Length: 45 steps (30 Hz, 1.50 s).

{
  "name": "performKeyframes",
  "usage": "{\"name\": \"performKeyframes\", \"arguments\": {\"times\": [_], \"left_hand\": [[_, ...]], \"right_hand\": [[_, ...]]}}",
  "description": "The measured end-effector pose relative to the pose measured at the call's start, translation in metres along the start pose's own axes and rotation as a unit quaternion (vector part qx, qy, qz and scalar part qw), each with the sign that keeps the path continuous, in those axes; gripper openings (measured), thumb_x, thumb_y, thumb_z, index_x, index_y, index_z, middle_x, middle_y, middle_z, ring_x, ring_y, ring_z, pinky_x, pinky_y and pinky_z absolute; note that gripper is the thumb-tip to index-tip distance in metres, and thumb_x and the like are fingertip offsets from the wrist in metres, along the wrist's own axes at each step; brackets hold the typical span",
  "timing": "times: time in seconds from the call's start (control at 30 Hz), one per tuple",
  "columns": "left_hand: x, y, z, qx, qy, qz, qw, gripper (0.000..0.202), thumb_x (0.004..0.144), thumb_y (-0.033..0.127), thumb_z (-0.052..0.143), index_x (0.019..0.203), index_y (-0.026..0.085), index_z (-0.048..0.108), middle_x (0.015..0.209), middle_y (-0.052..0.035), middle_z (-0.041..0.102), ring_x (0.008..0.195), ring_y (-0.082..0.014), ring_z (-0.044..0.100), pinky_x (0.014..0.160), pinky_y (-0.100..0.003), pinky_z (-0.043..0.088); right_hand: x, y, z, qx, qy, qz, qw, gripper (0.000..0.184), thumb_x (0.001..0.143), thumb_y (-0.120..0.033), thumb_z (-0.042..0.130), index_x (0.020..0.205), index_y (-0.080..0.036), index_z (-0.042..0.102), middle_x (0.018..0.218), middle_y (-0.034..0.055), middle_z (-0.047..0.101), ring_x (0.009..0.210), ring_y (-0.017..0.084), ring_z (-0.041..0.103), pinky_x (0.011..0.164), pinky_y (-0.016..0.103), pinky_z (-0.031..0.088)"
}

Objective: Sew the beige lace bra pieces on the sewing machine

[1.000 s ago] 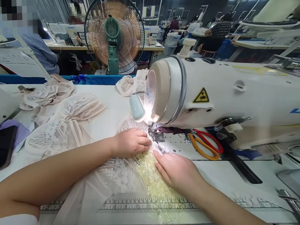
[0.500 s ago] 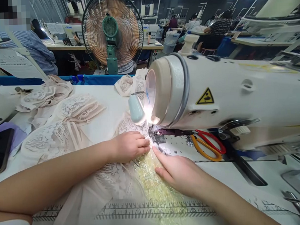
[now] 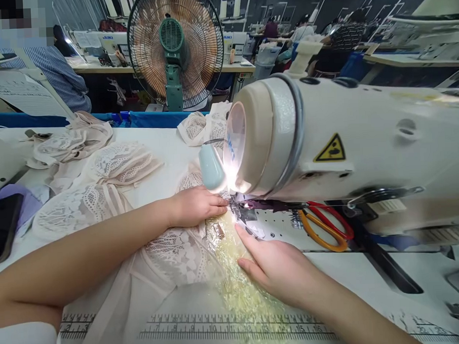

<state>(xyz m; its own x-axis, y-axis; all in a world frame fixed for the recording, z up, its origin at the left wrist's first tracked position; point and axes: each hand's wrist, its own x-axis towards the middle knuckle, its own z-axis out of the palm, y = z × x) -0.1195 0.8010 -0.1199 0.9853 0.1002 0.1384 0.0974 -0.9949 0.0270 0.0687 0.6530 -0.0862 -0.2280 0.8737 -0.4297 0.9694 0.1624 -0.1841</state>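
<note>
My left hand (image 3: 195, 206) lies palm down on pale lace fabric (image 3: 176, 255), its fingertips just left of the presser foot (image 3: 236, 208). Under the lamp glow, the sewing machine (image 3: 281, 139) reaches in from the right. From the foot towards me runs a shiny, yellowish, crinkled strip (image 3: 237, 278), with a small brownish patch (image 3: 218, 231) near its top. My right hand (image 3: 275, 266) rests along the strip's right edge, index finger stretched towards the foot and thumb apart from it. Its other fingers are mostly hidden.
Orange-and-red-handled scissors (image 3: 327, 228) lie right of the needle area. Lace pieces (image 3: 79, 214) are heaped at left, beside a dark phone (image 3: 1, 227). A printed ruler (image 3: 183, 328) runs along the front edge. A large fan (image 3: 176, 47) stands behind; people sit at machines beyond.
My left hand has slid slightly forward, away from me, with the lace beneath it, uncovering the brownish patch. My right hand has hardly moved. The view has shifted slightly.
</note>
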Motion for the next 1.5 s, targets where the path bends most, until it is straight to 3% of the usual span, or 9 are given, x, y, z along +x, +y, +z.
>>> {"name": "performKeyframes", "arguments": {"times": [0.13, 0.27, 0.43, 0.57, 0.73, 0.9, 1.0, 1.23, 1.5], "left_hand": [[0.0, -0.004, -0.001, 0.018, 0.002, -0.026, 1.0, 0.031, 0.09, 0.016, 0.042, 0.117, 0.018, 0.057, 0.125, -0.0083, 0.057, 0.108, -0.0226, 0.054, 0.082, -0.036, 0.043], [-0.004, 0.021, -0.032, 0.001, 0.034, -0.076, 0.997, 0.026, 0.084, 0.011, 0.046, 0.103, 0.016, 0.063, 0.113, -0.0091, 0.061, 0.096, -0.0212, 0.057, 0.075, -0.032, 0.045], [-0.005, 0.061, -0.059, -0.076, -0.074, -0.046, 0.993, 0.011, 0.074, 0.021, 0.064, 0.084, 0.016, 0.064, 0.081, -0.0061, 0.064, 0.078, -0.0203, 0.056, 0.067, -0.031, 0.045], [-0.003, 0.059, -0.054, -0.172, -0.053, -0.134, 0.975, 0.012, 0.078, 0.015, 0.056, 0.066, 0.015, 0.057, 0.072, -0.0033, 0.058, 0.069, -0.0151, 0.053, 0.061, -0.026, 0.042], [0.004, 0.051, -0.064, -0.418, 0.026, -0.231, 0.878, 0.022, 0.085, 0.03, 0.048, 0.069, 0.015, 0.051, 0.062, 0.0018, 0.049, 0.055, -0.0091, 0.046, 0.052, -0.021, 0.04], [0.008, 0.056, -0.051, -0.168, 0.04, -0.336, 0.926, 0.026, 0.09, 0.027, 0.037, 0.067, 0.016, 0.045, 0.058, 0.0023, 0.046, 0.052, -0.0094, 0.042, 0.049, -0.02, 0.037], [0.003, 0.06, -0.028, -0.093, 0.023, -0.354, 0.93, 0.017, 0.085, 0.021, 0.04, 0.071, 0.017, 0.048, 0.061, 0.0001, 0.05, 0.057, -0.0134, 0.047, 0.05, -0.023, 0.036], [0.003, 0.074, -0.012, -0.023, -0.072, -0.316, 0.946, 0.033, 0.076, 0.017, 0.051, 0.107, 0.021, 0.057, 0.09, -0.0061, 0.061, 0.067, -0.0202, 0.058, 0.051, -0.025, 0.037], [0.021, 0.074, -0.023, 0.023, -0.162, -0.335, 0.928, 0.052, 0.071, 0.013, 0.055, 0.122, 0.019, 0.051, 0.102, -0.0102, 0.061, 0.07, -0.0252, 0.063, 0.049, -0.027, 0.042]], "right_hand": [[-0.003, 0.0, 0.0, 0.023, 0.005, 0.002, 1.0, 0.062, 0.088, -0.031, 0.04, 0.144, -0.012, 0.022, 0.071, 0.0064, 0.066, 0.068, 0.026, 0.06, 0.051, 0.031, 0.035], [-0.013, 0.003, 0.007, 0.091, 0.061, -0.026, 0.994, 0.052, 0.088, -0.027, 0.037, 0.138, -0.011, 0.036, 0.084, 0.0091, 0.067, 0.08, 0.026, 0.061, 0.062, 0.034, 0.044], [-0.029, 0.005, 0.038, 0.192, 0.194, -0.079, 0.959, 0.032, 0.091, -0.029, 0.033, 0.106, -0.017, 0.058, 0.087, 0.0076, 0.065, 0.08, 0.022, 0.06, 0.066, 0.034, 0.047], [-0.035, -0.005, 0.068, 0.254, 0.298, -0.094, 0.915, 0.035, 0.092, -0.03, 0.038, 0.124, -0.02, 0.044, 0.093, 0.0064, 0.06, 0.081, 0.018, 0.057, 0.069, 0.031, 0.049], [-0.031, -0.042, 0.07, 0.232, 0.28, -0.172, 0.916, 0.061, 0.088, -0.028, 0.047, 0.144, -0.025, 0.021, 0.113, 0.011, 0.053, 0.097, 0.021, 0.054, 0.078, 0.034, 0.049], [-0.024, -0.06, 0.042, 0.226, 0.295, -0.159, 0.914, 0.03, 0.088, -0.025, 0.041, 0.105, -0.016, 0.064, 0.071, 0.0056, 0.062, 0.065, 0.018, 0.059, 0.056, 0.027, 0.047], [-0.022, -0.043, 0.037, 0.248, 0.327, -0.103, 0.906, 0.034, 0.089, -0.023, 0.035, 0.076, -0.019, 0.067, 0.07, 0.0043, 0.066, 0.062, 0.017, 0.061, 0.054, 0.025, 0.045], [-0.02, -0.01, 0.044, 0.215, 0.213, -0.001, 0.953, 0.039, 0.088, -0.025, 0.04, 0.123, -0.02, 0.056, 0.096, 0.0058, 0.071, 0.085, 0.023, 0.065, 0.069, 0.034, 0.048], [-0.012, -0.011, 0.026, 0.143, 0.139, 0.032, 0.979, 0.045, 0.089, -0.024, 0.041, 0.134, -0.019, 0.045, 0.09, 0.0081, 0.07, 0.084, 0.026, 0.063, 0.065, 0.032, 0.044]]}}
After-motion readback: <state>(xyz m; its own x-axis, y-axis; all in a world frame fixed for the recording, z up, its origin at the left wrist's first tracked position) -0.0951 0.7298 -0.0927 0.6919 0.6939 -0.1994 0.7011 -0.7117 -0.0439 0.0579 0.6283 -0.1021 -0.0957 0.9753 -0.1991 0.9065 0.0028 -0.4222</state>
